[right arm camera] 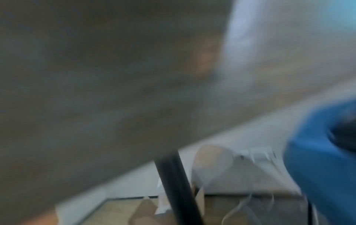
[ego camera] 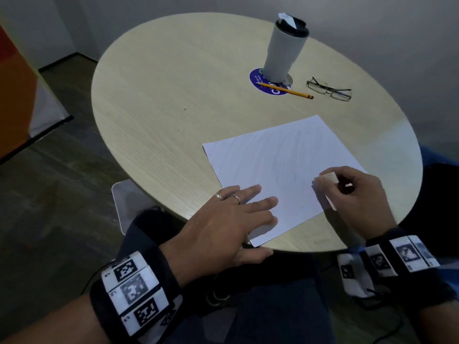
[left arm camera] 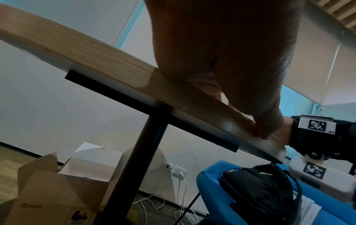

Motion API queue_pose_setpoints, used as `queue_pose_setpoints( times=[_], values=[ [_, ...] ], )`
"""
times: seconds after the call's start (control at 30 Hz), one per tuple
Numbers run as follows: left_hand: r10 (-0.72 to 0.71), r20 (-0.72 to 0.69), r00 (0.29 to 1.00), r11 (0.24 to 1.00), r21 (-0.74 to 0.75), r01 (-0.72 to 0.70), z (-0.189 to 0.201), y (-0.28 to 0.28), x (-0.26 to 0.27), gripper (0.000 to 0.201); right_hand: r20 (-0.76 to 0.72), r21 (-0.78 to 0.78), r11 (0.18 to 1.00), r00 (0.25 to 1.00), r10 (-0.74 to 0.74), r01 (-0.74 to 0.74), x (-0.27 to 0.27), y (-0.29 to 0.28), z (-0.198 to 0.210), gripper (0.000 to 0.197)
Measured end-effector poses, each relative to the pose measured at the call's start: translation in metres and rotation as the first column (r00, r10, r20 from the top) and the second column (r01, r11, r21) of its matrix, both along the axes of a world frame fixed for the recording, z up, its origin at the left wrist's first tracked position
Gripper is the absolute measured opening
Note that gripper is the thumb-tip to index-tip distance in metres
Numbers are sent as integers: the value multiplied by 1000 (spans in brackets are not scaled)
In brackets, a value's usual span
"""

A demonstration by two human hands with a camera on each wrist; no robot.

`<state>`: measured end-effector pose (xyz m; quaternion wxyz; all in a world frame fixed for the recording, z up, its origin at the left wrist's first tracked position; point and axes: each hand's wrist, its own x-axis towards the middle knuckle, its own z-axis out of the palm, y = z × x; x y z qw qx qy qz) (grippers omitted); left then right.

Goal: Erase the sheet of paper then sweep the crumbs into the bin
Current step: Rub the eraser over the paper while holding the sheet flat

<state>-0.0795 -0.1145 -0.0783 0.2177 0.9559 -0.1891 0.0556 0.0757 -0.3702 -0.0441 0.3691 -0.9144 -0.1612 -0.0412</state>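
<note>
- Nearest the head camera: two forearms with black wrist bands carrying white marker blocks.
- Table [ego camera: 154, 100]: round, light wood-grain top on a dark central post; the largest item in view. It carries everything listed below.
- Sheet of paper [ego camera: 278, 165]: white, lying flat on the near right part of the table, turned at an angle. Its long axis runs from the near corner at the table edge up toward the far right. Only faint grey traces show on its surface.
- Left hand [ego camera: 231, 224]: fingers straight and spread, laid flat on the near left corner of the sheet, thumb at the table edge. Two rings are visible.
- Right hand [ego camera: 352, 189]: fingers curled, pinching a pale eraser [ego camera: 326, 178] at the right edge of the sheet. The right wrist view is blurred and confirms nothing.
- Tumbler [ego camera: 283, 50]: grey, dark lid, upright at the far side, standing on a round blue coaster [ego camera: 255, 81].
- Glasses [ego camera: 329, 90]: folded, right of the tumbler, well apart from the sheet.
- Pencil [ego camera: 285, 90]: yellow, lying across the coaster, tip pointing left.
- Crumbs: a few dark specks on the table [ego camera: 185, 109]; too small to identify.
</note>
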Motion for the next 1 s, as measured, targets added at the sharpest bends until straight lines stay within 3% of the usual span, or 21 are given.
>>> queue_pose_setpoints(
  times=[0.13,0.2,0.33,0.43,0.57,0.67,0.8,0.87,1.0],
  values=[
    [7,-15,1000,1000,4,-7,3,0,-2,51,-196,348,929,979,-59,126,6,-11,-8,14],
    [34,-48,998,999,25,-33,12,-3,-2,61,-245,428,888,968,-61,165,6,-8,-11,13],
    [163,-233,959,981,138,-134,43,-30,7,94,-78,115,986,990,-114,122,11,-7,-17,14],
    [132,-357,925,968,249,-42,54,-61,25,111,-21,-3,994,994,-111,111,13,-7,-15,17],
    [38,-399,916,921,370,123,51,-98,58,113,-101,139,984,990,-94,108,18,-11,-17,22],
    [-26,-450,893,920,338,198,43,-113,71,109,-216,253,953,970,-112,166,16,-11,-11,18],
    [-9,-480,877,905,369,211,44,-94,70,102,-154,143,981,982,-109,132,17,-15,-8,22],
    [74,-468,881,887,434,156,47,-70,65,105,-141,127,983,983,-116,134,20,-16,-10,22],
    [390,-399,830,772,633,-58,58,-44,63,126,-155,37,992,981,-114,122,23,-13,-9,24]
  ],
)
